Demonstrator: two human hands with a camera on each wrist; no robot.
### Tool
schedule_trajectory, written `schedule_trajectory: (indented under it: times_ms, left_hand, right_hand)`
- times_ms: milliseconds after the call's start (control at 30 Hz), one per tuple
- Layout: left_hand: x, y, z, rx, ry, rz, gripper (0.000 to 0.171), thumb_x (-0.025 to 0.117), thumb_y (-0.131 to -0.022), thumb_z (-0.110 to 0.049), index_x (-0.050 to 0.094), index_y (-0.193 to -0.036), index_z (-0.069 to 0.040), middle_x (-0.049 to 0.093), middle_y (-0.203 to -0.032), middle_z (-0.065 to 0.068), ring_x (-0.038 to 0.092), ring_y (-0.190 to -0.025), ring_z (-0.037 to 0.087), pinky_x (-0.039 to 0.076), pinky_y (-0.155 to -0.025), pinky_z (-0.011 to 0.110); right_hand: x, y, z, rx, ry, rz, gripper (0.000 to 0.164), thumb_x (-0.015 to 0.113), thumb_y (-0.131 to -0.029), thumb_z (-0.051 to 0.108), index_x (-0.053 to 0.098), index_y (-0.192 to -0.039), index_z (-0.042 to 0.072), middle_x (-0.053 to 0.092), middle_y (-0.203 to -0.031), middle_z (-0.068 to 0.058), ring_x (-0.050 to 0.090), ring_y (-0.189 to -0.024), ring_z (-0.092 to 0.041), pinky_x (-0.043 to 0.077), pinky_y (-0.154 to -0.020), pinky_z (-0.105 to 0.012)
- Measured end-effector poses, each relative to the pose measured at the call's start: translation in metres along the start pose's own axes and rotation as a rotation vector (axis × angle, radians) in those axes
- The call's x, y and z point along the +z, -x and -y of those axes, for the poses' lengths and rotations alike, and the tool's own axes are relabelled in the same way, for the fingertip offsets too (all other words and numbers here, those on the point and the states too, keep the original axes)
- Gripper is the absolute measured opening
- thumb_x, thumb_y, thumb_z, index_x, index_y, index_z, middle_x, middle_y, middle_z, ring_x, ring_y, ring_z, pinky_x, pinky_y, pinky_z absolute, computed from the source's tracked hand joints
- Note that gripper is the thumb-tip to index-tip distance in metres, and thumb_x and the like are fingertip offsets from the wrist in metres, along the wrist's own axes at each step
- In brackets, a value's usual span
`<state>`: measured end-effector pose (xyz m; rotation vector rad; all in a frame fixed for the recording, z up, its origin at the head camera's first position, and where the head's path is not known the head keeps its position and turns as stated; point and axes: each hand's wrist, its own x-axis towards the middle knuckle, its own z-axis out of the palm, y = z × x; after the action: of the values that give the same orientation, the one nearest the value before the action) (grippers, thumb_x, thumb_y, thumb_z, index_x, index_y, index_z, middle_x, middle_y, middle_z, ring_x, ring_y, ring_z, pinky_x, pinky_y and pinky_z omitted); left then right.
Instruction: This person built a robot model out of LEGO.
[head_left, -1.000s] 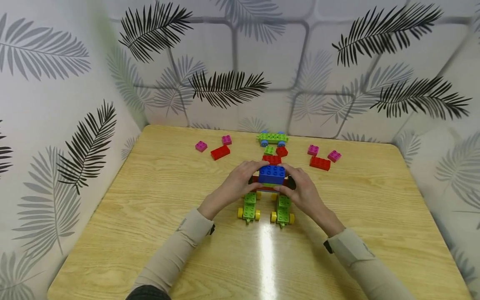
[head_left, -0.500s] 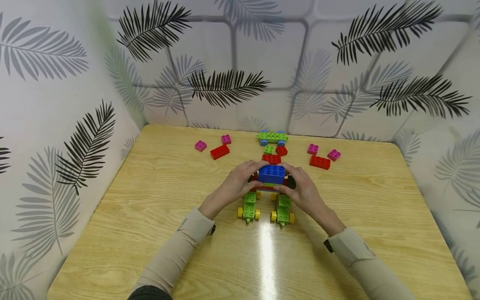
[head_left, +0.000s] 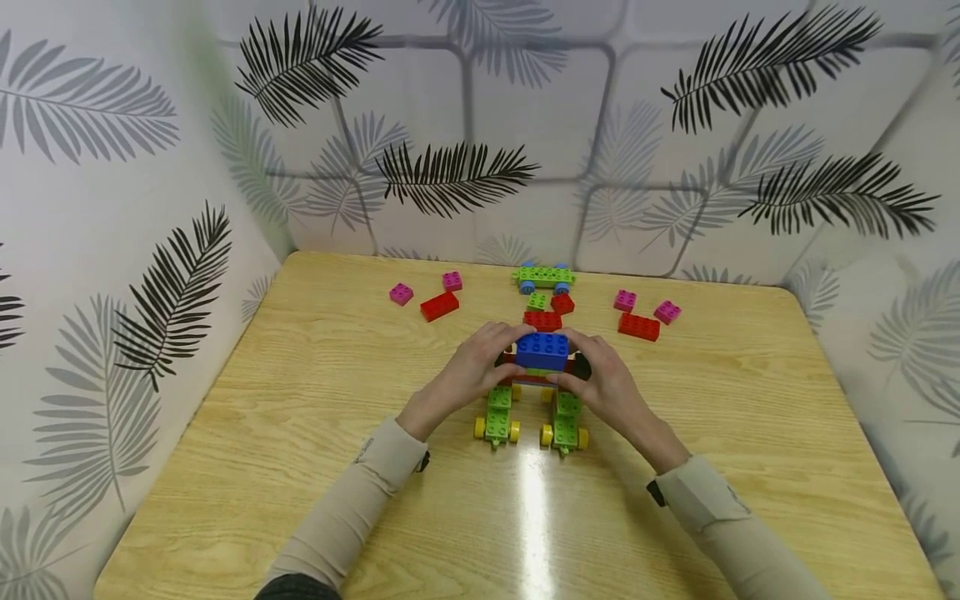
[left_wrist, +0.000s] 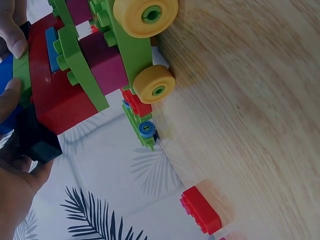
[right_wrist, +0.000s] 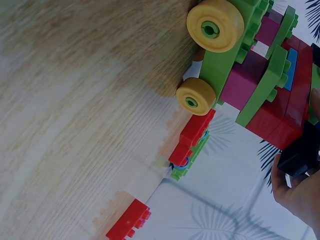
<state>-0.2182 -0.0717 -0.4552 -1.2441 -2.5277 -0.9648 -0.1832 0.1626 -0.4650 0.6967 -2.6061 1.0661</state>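
Note:
A blue brick (head_left: 542,350) tops a built model, with a thin green layer (left_wrist: 22,70) beneath it. Both hands grip it from its two sides: the left hand (head_left: 480,357) and the right hand (head_left: 609,379) have thumbs at the near face and fingers at the far upper edge. Below lie red bricks (left_wrist: 65,95) with a black piece (left_wrist: 39,140) at one end and another black piece (right_wrist: 300,150) beside the right hand. Purple bricks (left_wrist: 103,62) join these to two green wheeled bases, left (head_left: 498,421) and right (head_left: 566,423), with yellow wheels.
Behind the model lie a red brick (head_left: 542,321), a small green brick (head_left: 536,302), a small red brick (head_left: 562,304) and a green base with blue wheels (head_left: 543,277). Red bricks (head_left: 439,306) (head_left: 639,327) and pink bricks (head_left: 401,293) (head_left: 625,300) lie either side. A patterned wall (head_left: 480,225) backs the table.

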Motion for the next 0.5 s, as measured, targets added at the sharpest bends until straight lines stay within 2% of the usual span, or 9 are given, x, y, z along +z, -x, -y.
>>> schedule_trajectory:
  times_ms: [200, 500]
  left_hand:
    - [-0.0007, 0.0015, -0.0014, -0.038, 0.014, 0.017, 0.059, 0.073, -0.085, -0.011, 0.046, -0.138, -0.01, 0.057, -0.126, 0.009, 0.049, -0.112, 0.022, 0.048, -0.094, 0.035]
    - [0.0006, 0.0017, -0.0039, -0.108, 0.12, 0.016, 0.054, 0.068, -0.091, -0.019, 0.047, -0.14, -0.01, 0.054, -0.133, 0.01, 0.051, -0.118, 0.026, 0.049, -0.093, 0.035]
  right_hand:
    - [0.0005, 0.001, 0.0005, 0.012, 0.014, 0.01, 0.064, 0.079, -0.08, 0.013, 0.048, -0.136, 0.012, 0.059, -0.113, -0.012, 0.051, -0.105, -0.028, 0.046, -0.092, -0.05]
    - [0.0018, 0.0025, 0.0005, 0.006, 0.016, 0.014, 0.065, 0.077, -0.081, 0.013, 0.045, -0.138, 0.013, 0.06, -0.118, -0.013, 0.051, -0.104, -0.031, 0.047, -0.09, -0.049]
